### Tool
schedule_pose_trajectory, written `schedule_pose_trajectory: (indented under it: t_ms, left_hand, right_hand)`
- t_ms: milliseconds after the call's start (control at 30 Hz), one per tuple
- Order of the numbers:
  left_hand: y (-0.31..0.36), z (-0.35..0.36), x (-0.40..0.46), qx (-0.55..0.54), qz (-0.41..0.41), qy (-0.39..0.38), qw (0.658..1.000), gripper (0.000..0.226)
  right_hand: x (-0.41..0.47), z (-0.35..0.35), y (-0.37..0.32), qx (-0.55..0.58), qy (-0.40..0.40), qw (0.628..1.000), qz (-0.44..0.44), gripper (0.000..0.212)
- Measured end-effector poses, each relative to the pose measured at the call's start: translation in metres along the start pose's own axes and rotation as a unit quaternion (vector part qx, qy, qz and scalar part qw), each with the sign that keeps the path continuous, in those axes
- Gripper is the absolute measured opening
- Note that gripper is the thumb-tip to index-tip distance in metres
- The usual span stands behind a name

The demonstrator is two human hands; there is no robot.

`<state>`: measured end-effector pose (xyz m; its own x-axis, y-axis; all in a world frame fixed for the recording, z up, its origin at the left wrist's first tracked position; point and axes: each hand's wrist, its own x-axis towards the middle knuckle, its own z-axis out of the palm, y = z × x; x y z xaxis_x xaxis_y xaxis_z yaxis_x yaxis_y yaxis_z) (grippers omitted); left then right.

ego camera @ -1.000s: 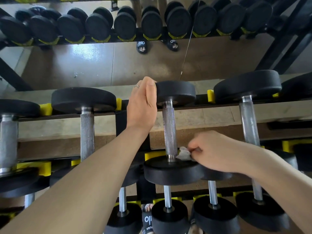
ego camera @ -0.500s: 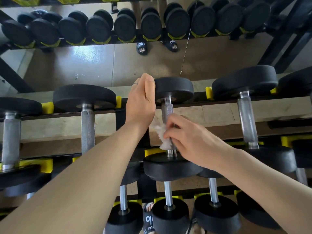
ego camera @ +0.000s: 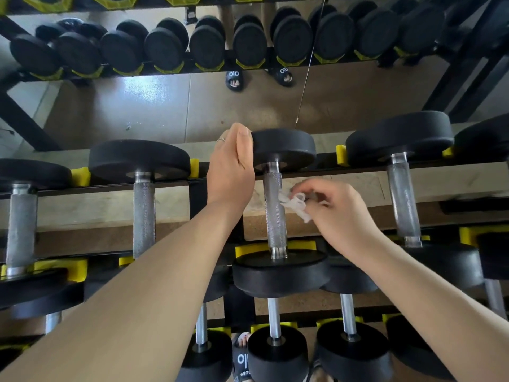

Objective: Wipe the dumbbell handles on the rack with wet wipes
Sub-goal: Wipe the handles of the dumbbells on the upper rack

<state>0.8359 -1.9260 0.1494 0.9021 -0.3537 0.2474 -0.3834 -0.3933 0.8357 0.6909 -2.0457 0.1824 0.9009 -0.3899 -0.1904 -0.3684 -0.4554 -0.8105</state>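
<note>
- Here your left hand (ego camera: 232, 164) grips the far head of the dumbbell (ego camera: 283, 148), hiding its left edge.
- Your right hand (ego camera: 334, 213) pinches the crumpled wet wipe (ego camera: 293, 202), blurred, just beside the handle (ego camera: 274, 210).
- Half a second ago the wipe was wrapped round the handle lower down; now it sits at the handle's right side.

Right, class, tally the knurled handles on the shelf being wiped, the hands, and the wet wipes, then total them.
knurled handles: 4
wet wipe: 1
hands: 2, left hand gripping a dumbbell head, right hand pinching the wet wipe
Total: 7
</note>
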Motion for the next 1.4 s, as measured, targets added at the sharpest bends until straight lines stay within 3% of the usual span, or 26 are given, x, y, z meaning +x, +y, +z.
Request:
schedule_pose_trajectory:
  t_ms: [133, 200, 400, 633, 733, 833, 1033, 1400]
  left_hand:
    - [-0.001, 0.001, 0.000, 0.007, 0.013, 0.018, 1.000, 0.033]
    - [-0.001, 0.002, 0.000, 0.015, 0.003, 0.020, 1.000, 0.033]
    - [-0.002, 0.003, 0.000, 0.014, -0.008, 0.011, 1.000, 0.034]
    - [0.003, 0.003, -0.001, 0.008, -0.013, 0.014, 1.000, 0.037]
    - [0.005, 0.003, -0.001, 0.008, -0.027, 0.012, 1.000, 0.038]
    - [0.005, 0.003, -0.001, 0.003, -0.043, 0.005, 0.999, 0.037]
    - [0.001, 0.002, 0.000, 0.006, -0.004, 0.009, 1.000, 0.036]
    - [-0.004, 0.004, 0.000, -0.005, 0.002, 0.011, 1.000, 0.031]
  right_hand:
    - [-0.008, 0.015, -0.008, -0.111, -0.056, 0.973, -0.194, 0.028]
    - [-0.007, 0.020, -0.001, -0.187, -0.087, 0.948, -0.244, 0.023]
    - [-0.006, 0.017, 0.008, -0.193, -0.094, 0.946, -0.244, 0.015]
    - [-0.006, 0.003, 0.020, -0.076, 0.100, 0.988, -0.090, 0.007]
    - [-0.004, 0.019, -0.001, -0.052, 0.082, 0.987, -0.131, 0.010]
    - [0.003, 0.030, -0.010, -0.095, 0.039, 0.978, -0.182, 0.030]
    - [0.006, 0.029, 0.001, -0.230, -0.005, 0.940, -0.251, 0.030]
    - [0.023, 0.033, 0.014, -0.244, 0.019, 0.909, -0.338, 0.015]
